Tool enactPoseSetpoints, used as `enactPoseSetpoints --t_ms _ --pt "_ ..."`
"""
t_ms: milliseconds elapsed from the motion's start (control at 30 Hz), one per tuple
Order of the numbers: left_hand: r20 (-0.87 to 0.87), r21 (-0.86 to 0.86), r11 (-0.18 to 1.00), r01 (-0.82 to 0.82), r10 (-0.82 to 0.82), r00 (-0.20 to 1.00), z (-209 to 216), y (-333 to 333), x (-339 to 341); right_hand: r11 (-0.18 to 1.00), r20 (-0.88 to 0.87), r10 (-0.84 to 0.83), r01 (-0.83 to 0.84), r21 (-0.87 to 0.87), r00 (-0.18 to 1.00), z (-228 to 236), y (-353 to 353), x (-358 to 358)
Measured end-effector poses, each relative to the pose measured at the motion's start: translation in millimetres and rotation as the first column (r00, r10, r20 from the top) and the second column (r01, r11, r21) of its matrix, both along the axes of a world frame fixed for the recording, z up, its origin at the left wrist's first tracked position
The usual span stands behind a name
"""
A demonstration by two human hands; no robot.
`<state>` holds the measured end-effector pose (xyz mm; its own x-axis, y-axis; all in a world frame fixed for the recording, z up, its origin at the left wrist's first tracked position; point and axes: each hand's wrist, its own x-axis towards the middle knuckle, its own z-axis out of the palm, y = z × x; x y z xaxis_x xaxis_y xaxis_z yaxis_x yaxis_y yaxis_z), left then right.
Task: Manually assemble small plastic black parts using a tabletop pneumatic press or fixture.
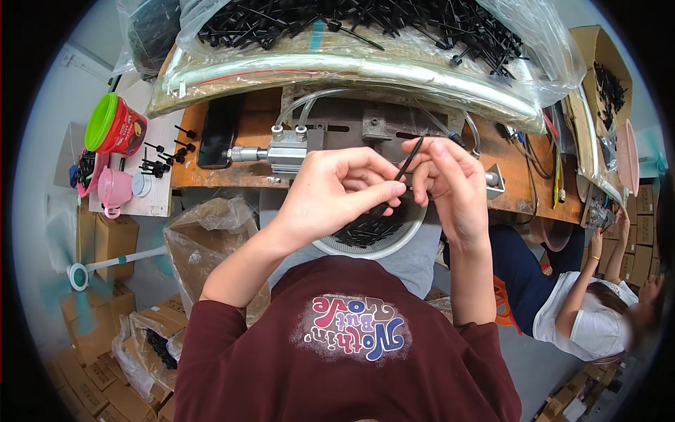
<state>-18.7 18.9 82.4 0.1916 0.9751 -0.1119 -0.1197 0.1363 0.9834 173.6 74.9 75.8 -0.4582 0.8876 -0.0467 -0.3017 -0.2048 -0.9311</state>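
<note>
A thin black plastic rod-like piece (pixel 410 160) is held slantwise in front of my chest. My left hand (pixel 334 188) pinches its lower part between thumb and forefinger, with the other fingers curled and a dark end showing below. At the upper end, the fingertips of my right hand (pixel 457 186) close around the rod. Under both hands, a white round basket (pixel 394 247) rests on my lap, holding many black pieces (pixel 362 232). Just beyond my left hand is a metal air-cylinder fixture (pixel 287 151) with clear hoses.
A plastic-lined tray (pixel 337 67) heaped with black stemmed parts (pixel 281 17) spans the bench's far side. At left are a phone (pixel 216 133), a red tub (pixel 125 130) and a pink cup (pixel 114 188). Cables (pixel 538 158) hang at right, near a co-worker (pixel 580 316).
</note>
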Motion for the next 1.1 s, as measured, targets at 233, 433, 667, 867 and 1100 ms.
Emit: enactPoseSetpoints --t_ms 233,433,667,867,1100 --pt "-0.118 0.137 0.989 -0.059 0.075 0.990 -5 -13 5 0.998 0.029 -0.065 0.065 0.017 0.997 -9 -3 -4" --pt "-0.397 0.680 0.731 0.056 0.304 0.866 -18 -29 8 0.995 -0.002 -0.095 0.095 0.012 0.995 -11 -6 -1" --pt "-0.340 0.720 0.691 0.054 0.284 0.897 -19 -40 9 0.982 -0.033 -0.188 0.188 0.007 0.982 -20 -3 6" --pt "-0.364 0.755 0.650 0.090 0.301 0.881 -23 -39 11 0.991 -0.129 -0.112 0.102 -0.087 0.985 -15 -17 0" --pt "-0.415 0.775 0.615 0.146 0.321 0.851 -22 -39 9 0.991 -0.157 -0.110 0.096 -0.095 0.982 -16 -20 -1"
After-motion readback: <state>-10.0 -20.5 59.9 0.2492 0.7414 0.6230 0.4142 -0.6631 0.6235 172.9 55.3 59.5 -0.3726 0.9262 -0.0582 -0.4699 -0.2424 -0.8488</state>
